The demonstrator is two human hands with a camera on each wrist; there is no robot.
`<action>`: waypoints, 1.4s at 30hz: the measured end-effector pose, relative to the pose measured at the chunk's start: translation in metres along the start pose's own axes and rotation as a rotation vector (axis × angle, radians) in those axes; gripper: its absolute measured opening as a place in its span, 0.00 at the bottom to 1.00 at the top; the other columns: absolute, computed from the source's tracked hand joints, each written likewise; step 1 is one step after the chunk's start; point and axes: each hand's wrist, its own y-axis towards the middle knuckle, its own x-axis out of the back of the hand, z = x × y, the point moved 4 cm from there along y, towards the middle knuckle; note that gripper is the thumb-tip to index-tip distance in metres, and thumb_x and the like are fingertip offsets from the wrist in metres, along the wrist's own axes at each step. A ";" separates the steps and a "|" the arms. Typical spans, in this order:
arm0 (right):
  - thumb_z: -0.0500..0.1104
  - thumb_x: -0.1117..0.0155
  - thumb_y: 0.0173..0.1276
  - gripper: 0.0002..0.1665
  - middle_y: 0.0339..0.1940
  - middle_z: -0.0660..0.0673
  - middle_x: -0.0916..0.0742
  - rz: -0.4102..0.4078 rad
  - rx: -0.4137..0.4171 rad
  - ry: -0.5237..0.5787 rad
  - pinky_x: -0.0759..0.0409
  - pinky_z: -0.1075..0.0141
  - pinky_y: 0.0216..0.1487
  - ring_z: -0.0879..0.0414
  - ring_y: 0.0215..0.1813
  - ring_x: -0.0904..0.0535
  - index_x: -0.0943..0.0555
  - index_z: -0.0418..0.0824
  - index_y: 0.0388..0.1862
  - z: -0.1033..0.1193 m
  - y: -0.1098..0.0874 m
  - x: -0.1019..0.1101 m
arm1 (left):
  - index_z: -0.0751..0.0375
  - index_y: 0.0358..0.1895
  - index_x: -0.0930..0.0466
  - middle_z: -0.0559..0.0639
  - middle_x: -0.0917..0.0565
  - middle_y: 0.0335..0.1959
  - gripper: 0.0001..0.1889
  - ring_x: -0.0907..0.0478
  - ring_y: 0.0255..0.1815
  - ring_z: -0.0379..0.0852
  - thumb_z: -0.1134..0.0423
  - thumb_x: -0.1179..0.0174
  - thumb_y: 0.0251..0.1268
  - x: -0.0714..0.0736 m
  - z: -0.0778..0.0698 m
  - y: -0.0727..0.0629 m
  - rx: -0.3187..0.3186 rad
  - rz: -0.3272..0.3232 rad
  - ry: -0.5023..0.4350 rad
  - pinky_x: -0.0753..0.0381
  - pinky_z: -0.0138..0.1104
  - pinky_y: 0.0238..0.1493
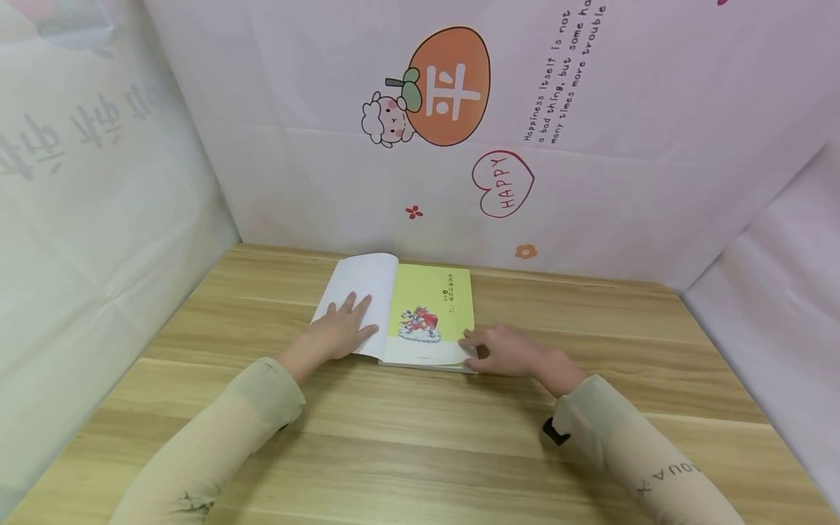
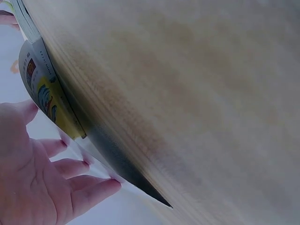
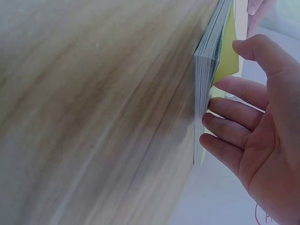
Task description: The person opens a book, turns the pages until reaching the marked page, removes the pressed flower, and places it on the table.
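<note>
A paperback book (image 1: 433, 302) lies on the table with its white-backed front cover (image 1: 361, 281) turned over to the left, showing a yellow title page with a small cartoon figure. My left hand (image 1: 337, 328) rests on the turned cover with fingers spread. From the left wrist, the cover's printed outer side (image 2: 49, 101) shows, bowed above the table. At the book's lower right corner is my right hand (image 1: 502, 350). In the right wrist view, its fingertips (image 3: 208, 119) touch the page edges, the thumb is over the yellow page, and that page stands slightly off the block.
The wood-grain table (image 1: 407, 445) stretches around the book. Behind it rises a pale printed cloth (image 1: 315, 168) with cartoon pictures and lettering, with more cloth at both sides. A black strap (image 1: 555, 432) shows under the right sleeve.
</note>
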 end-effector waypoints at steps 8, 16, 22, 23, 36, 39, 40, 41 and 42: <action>0.44 0.33 0.69 0.26 0.69 0.31 0.22 0.031 0.039 0.002 0.23 0.63 0.45 0.66 0.23 0.38 0.17 0.34 0.63 -0.003 0.000 0.001 | 0.62 0.84 0.57 0.72 0.56 0.81 0.37 0.52 0.74 0.83 0.44 0.60 0.85 0.000 0.001 -0.001 0.006 0.008 -0.008 0.45 0.67 0.71; 0.41 0.35 0.66 0.24 0.67 0.34 0.20 0.033 0.041 0.008 0.37 0.71 0.23 0.67 0.16 0.50 0.15 0.37 0.61 -0.007 -0.002 0.004 | 0.63 0.84 0.56 0.72 0.55 0.81 0.37 0.52 0.74 0.83 0.45 0.59 0.85 0.001 0.000 -0.002 0.006 0.004 -0.016 0.46 0.66 0.73; 0.37 0.38 0.73 0.17 0.62 0.37 0.16 -0.001 0.071 -0.042 0.26 0.72 0.26 0.64 0.18 0.31 0.13 0.37 0.58 -0.006 -0.001 0.006 | 0.62 0.84 0.56 0.72 0.56 0.81 0.37 0.52 0.75 0.83 0.45 0.58 0.84 0.003 -0.001 -0.003 0.012 0.008 -0.031 0.46 0.67 0.72; 0.36 0.38 0.74 0.16 0.61 0.37 0.16 -0.011 0.085 -0.057 0.20 0.70 0.32 0.61 0.24 0.21 0.13 0.37 0.57 -0.006 -0.001 0.006 | 0.62 0.84 0.56 0.71 0.56 0.81 0.37 0.52 0.75 0.83 0.44 0.58 0.84 0.003 0.000 -0.003 0.014 0.009 -0.032 0.46 0.67 0.72; 0.33 0.34 0.72 0.04 0.35 0.44 0.09 -0.169 0.182 -0.125 0.15 0.67 0.35 0.60 0.34 0.14 0.12 0.36 0.39 -0.004 0.003 0.011 | 0.59 0.84 0.57 0.70 0.57 0.82 0.38 0.53 0.75 0.83 0.43 0.58 0.84 0.001 0.000 0.000 0.029 0.017 -0.036 0.45 0.67 0.72; 0.36 0.33 0.73 0.05 0.31 0.47 0.10 -0.217 0.143 -0.134 0.15 0.65 0.36 0.58 0.32 0.14 0.13 0.36 0.37 -0.005 0.004 0.010 | 0.59 0.84 0.57 0.70 0.57 0.82 0.38 0.53 0.75 0.83 0.43 0.58 0.84 0.001 0.000 0.000 0.031 0.017 -0.031 0.45 0.68 0.71; 0.37 0.33 0.73 0.06 0.35 0.46 0.09 -0.235 0.120 -0.130 0.13 0.63 0.39 0.56 0.36 0.12 0.12 0.36 0.39 -0.005 0.004 0.011 | 0.60 0.84 0.57 0.70 0.57 0.82 0.38 0.53 0.75 0.83 0.43 0.58 0.84 0.001 0.001 0.001 0.030 0.017 -0.029 0.45 0.68 0.71; 0.39 0.33 0.73 0.08 0.39 0.44 0.08 -0.251 0.094 -0.126 0.13 0.61 0.42 0.54 0.40 0.10 0.11 0.35 0.42 -0.005 0.004 0.011 | 0.60 0.84 0.57 0.70 0.57 0.82 0.38 0.53 0.75 0.83 0.43 0.58 0.84 0.001 0.001 0.001 0.029 0.017 -0.027 0.45 0.68 0.71; 0.41 0.32 0.73 0.10 0.42 0.42 0.08 -0.260 0.057 -0.119 0.13 0.59 0.44 0.52 0.42 0.10 0.11 0.34 0.44 -0.005 0.005 0.011 | 0.60 0.84 0.57 0.70 0.56 0.82 0.38 0.53 0.75 0.83 0.43 0.58 0.84 0.000 0.001 0.001 0.028 0.017 -0.026 0.45 0.68 0.71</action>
